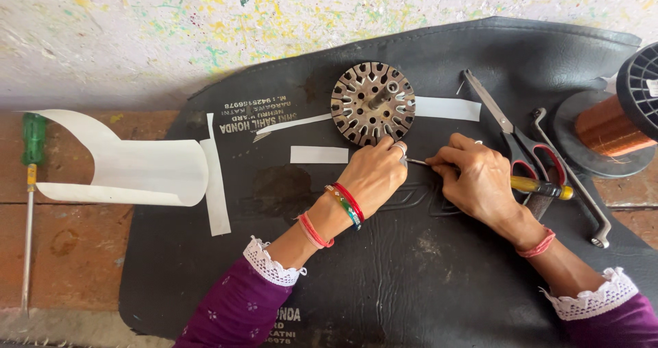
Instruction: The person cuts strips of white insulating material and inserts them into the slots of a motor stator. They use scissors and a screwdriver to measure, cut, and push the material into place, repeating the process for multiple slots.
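Hands meet just below the round slotted metal core (373, 103), which lies flat on the black mat (425, 272), a little beyond the fingers. The left hand (375, 175) has its fingertips touching the near rim of the core, so it is the nearer one, while the right hand (480, 181) is closed around a yellow-handled tool (541, 187). The long axis of this tool runs almost left to right, with its thin metal tip pointing toward the left hand and the core's lower edge; scissors (510, 132) lie just beside.
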